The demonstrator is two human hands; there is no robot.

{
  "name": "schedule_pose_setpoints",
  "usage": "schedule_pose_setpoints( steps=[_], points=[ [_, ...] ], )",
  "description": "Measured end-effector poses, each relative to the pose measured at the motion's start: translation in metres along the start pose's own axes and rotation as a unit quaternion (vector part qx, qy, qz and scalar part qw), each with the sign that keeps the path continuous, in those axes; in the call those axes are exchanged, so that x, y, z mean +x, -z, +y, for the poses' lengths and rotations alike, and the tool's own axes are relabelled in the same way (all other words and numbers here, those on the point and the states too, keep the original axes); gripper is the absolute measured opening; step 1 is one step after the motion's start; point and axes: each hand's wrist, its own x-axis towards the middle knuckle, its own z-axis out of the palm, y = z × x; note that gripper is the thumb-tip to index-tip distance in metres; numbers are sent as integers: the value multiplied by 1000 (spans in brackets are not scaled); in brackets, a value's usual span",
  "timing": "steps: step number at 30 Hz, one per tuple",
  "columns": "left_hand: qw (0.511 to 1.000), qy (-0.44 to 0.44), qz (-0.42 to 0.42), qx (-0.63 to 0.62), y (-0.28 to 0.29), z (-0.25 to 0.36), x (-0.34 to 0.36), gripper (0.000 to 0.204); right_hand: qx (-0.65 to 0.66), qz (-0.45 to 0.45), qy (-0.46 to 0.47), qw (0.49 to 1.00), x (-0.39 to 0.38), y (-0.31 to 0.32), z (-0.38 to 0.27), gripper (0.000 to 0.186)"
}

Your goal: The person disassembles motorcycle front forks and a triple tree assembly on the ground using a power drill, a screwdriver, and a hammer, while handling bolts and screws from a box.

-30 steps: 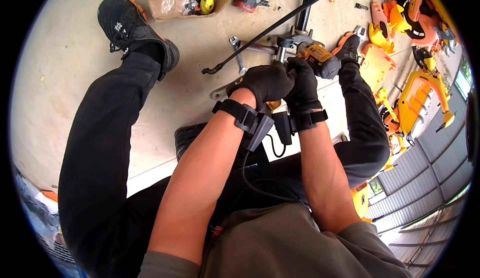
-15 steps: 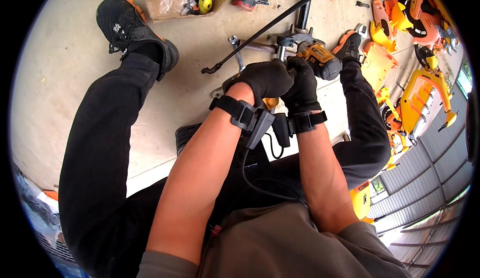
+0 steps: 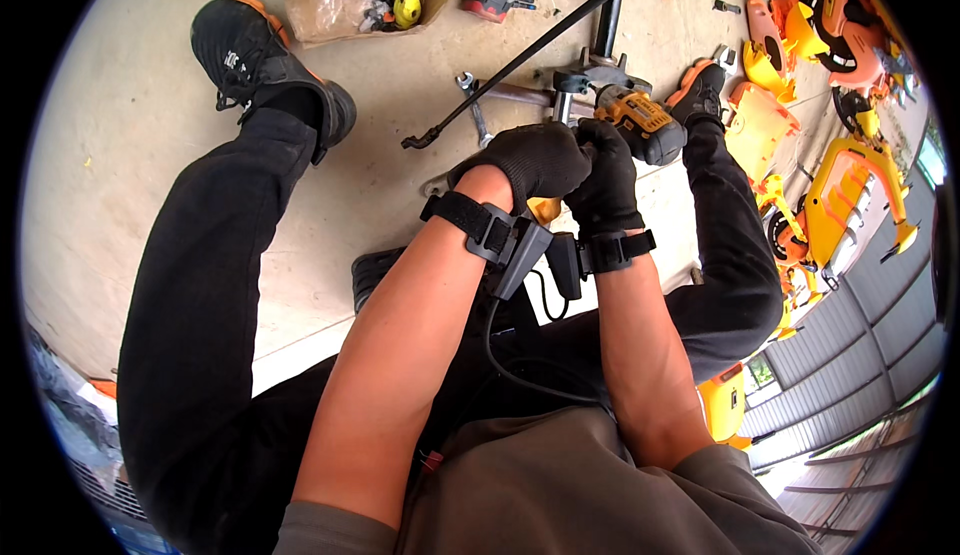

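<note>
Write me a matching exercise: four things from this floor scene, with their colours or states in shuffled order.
Things
1. left hand
2. power tool
3. wrench
4. long rod

Colours and states
A. yellow and black
B. silver-coloured metal
C. black and thin, with a bent end
D. gloved in black

Right pairs: 1-D; 2-A; 3-B; 4-C.

Whatever the fingers (image 3: 605, 143) touch is hidden; the box (image 3: 440, 3) is cropped above.

Silver post (image 3: 562, 107), ptly hidden (ylw/blk drill (image 3: 640, 123) adj.)
</note>
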Motion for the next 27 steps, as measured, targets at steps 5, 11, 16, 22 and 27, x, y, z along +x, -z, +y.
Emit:
schedule_pose_setpoints(
  steps=[5, 11, 16, 22, 27],
  points=[
    [999, -14, -32, -12, 10, 12, -10, 53, -87, 8, 120, 989, -8, 10, 2, 24],
    [989, 43, -130, -50, 4, 22, -9, 53, -20, 0, 120, 993, -29, 24, 4, 19],
    [990, 22, -130, -49, -18, 8, -1, 51, 260, -33, -131, 956, -41, 12, 38, 19],
    [992, 30, -105, -67, -17, -1, 2, 50, 20, 23, 101, 994, -32, 2, 45, 10],
    [993, 27, -77, -90, -23, -10, 9, 47, 97, -1, -4, 995, -28, 4, 31, 10]
  ],
)
